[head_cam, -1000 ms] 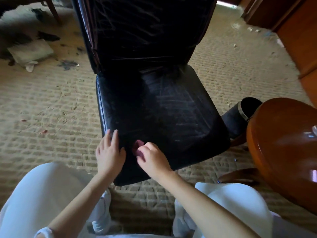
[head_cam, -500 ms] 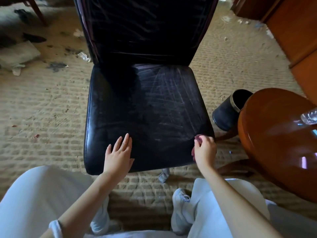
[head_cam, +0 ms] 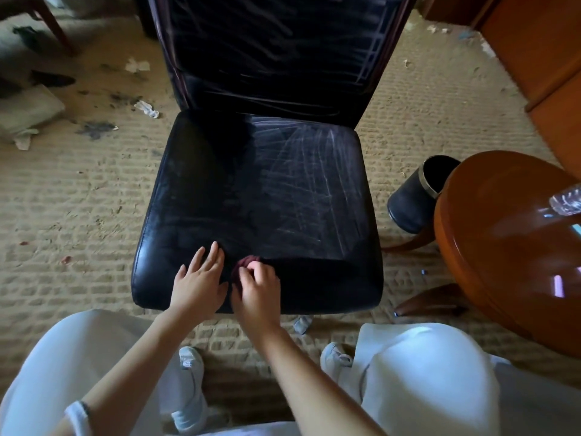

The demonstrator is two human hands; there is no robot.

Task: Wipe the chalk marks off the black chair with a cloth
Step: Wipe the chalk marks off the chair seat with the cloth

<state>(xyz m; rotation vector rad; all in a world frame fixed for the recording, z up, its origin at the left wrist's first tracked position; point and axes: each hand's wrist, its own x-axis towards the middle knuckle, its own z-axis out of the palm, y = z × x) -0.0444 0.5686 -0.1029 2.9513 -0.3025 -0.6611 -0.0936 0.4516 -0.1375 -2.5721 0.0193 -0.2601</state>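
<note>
The black chair (head_cam: 220, 190) stands in front of me on the carpet. White chalk scratches (head_cam: 308, 184) cover the right half of its seat, and more streak the backrest (head_cam: 283, 42). My left hand (head_cam: 198, 278) rests flat on the seat's front edge with straight fingers. Right beside it, my right hand (head_cam: 256, 287) grips a bunched dark red cloth (head_cam: 246, 262) and presses it onto the seat near the front middle. The strip of seat to the right of the cloth looks dark and free of marks.
A round glossy wooden table (head_cam: 509, 247) stands close on the right, with a plastic bottle (head_cam: 566, 201) at its edge. A black bin (head_cam: 418, 199) sits between chair and table. Paper scraps (head_cam: 146, 108) and dirt litter the carpet at left. My knees fill the foreground.
My right hand has swept the cloth from the seat's front right corner back to the front middle, next to my left hand. The left hand stayed on the front edge.
</note>
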